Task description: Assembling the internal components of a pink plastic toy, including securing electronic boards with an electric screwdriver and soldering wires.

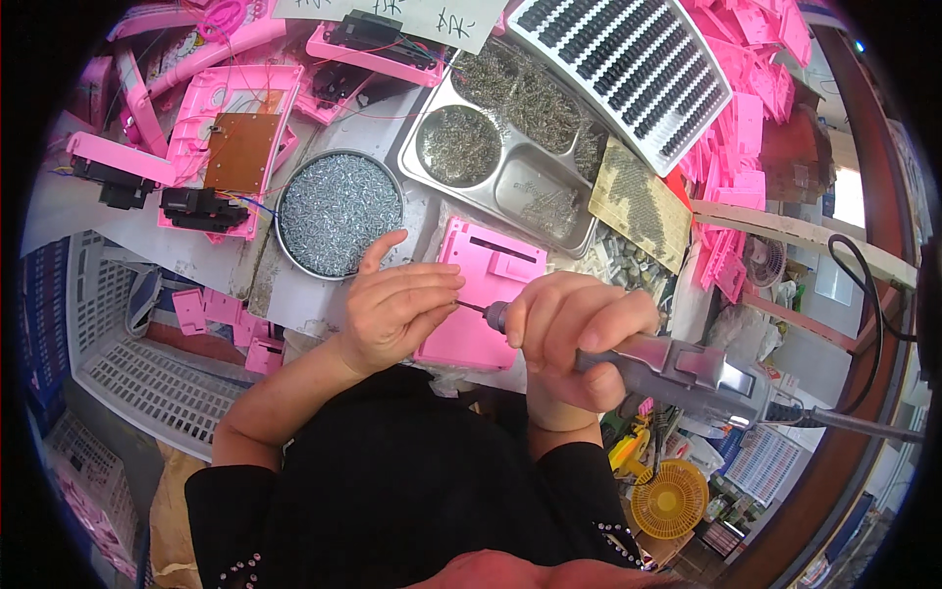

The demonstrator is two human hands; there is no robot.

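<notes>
My right hand [579, 329] is wrapped round a grey electric screwdriver [687, 371], whose cable runs off to the right. Its thin bit points left over a flat pink plastic panel [456, 348] on the table in front of me. At the bit's tip, the thumb and fingers of my left hand [397, 304] are pressed together, with the little finger raised; whatever they pinch is too small to make out. Just beyond my left hand, a round metal bowl [278, 218] holds many small silver screws. A raised pink block shows on the panel's far half.
Beyond the panel stands a compartmented steel tray [530, 172] of small metal parts. Behind it lies a white rack [595, 101] with rows of black pieces. Pink housings [235, 88] with wires crowd the far left. Pink parts [746, 128] are heaped far right. A white basket [167, 383] stands left.
</notes>
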